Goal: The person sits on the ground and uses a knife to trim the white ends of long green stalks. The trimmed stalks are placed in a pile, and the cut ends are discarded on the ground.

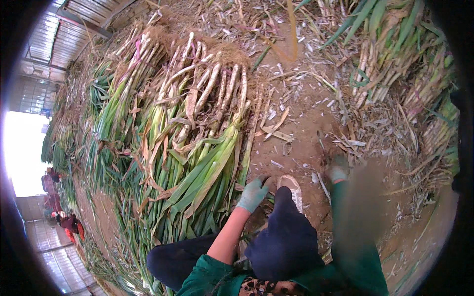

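My left hand (253, 194), in a pale green glove, reaches down to the near edge of a big pile of leeks (197, 148) lying on the earth floor; its fingers rest on the green leaves by my white shoe (291, 187). Whether it grips a stalk is hidden. My right hand (337, 169), also gloved, is blurred and hangs over bare soil to the right of the shoe, with nothing clearly in it. The leeks lie with white stems and roots pointing away from me.
More leek bundles (395, 64) are stacked at the upper right, and long rows (113, 108) stretch off to the left. Dry husks and trimmings (296, 113) litter the soil. People in red clothing (66, 222) crouch far left under a metal roof.
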Available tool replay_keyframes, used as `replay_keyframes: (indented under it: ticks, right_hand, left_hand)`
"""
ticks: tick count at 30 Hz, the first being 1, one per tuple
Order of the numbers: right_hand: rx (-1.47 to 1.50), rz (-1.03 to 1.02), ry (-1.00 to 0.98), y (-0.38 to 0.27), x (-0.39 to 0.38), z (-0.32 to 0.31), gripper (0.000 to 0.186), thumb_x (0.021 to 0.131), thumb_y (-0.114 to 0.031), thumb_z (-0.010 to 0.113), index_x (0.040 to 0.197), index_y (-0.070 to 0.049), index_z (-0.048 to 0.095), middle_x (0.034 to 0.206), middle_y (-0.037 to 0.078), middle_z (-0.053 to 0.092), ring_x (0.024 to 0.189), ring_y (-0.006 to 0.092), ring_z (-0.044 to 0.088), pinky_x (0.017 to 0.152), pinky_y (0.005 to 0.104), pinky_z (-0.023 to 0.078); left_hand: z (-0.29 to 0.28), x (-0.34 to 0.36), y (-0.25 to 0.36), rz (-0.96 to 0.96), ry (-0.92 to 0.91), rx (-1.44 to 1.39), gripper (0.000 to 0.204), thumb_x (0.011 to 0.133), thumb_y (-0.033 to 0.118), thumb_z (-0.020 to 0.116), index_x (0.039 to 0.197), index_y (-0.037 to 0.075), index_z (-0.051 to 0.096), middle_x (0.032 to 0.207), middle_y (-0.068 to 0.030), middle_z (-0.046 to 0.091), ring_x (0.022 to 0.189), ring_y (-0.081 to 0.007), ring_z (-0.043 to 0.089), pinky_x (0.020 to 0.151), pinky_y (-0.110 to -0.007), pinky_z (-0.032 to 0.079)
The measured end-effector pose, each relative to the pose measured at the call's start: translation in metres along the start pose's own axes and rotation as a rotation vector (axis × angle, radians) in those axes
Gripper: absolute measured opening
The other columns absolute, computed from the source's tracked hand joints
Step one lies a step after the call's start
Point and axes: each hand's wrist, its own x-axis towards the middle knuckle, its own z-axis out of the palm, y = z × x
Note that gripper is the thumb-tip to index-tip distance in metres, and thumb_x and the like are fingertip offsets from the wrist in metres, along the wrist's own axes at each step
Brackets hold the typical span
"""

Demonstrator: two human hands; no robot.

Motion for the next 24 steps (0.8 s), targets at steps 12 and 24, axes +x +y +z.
replay_keyframes:
  ticks: [12, 24]
  right_hand:
    - [0.853, -0.86, -0.234, -0.154, -0.126, -0.062, 0.075, 0.075, -0.042, 0.072, 0.132, -0.001, 0.045, 0.121, 0.017, 0.058, 0.11, 0.0311, 0.057, 0.095, 0.0365, 0.045]
    - [0.007, -0.697, 0.259, -0.181, -0.132, -0.06, 0.083, 0.082, -0.05, 0.058, 0.138, 0.006, 0.03, 0.132, 0.029, 0.044, 0.123, 0.0426, 0.042, 0.107, 0.0491, 0.029]
  left_hand:
    - [-0.021, 0.007, 0.028, -0.193, 0.199, -0.29, 0.049, 0.088, 0.042, 0.064, 0.106, -0.004, 0.065, 0.087, -0.0073, 0.067, 0.079, -0.0125, 0.059, 0.074, -0.028, 0.049]
    - [-0.076, 0.027, 0.027, 0.112, 0.519, 0.556, 0.032, 0.086, 0.032, 0.057, 0.106, 0.006, 0.06, 0.091, -0.0201, 0.064, 0.083, -0.0379, 0.062, 0.075, -0.047, 0.049]
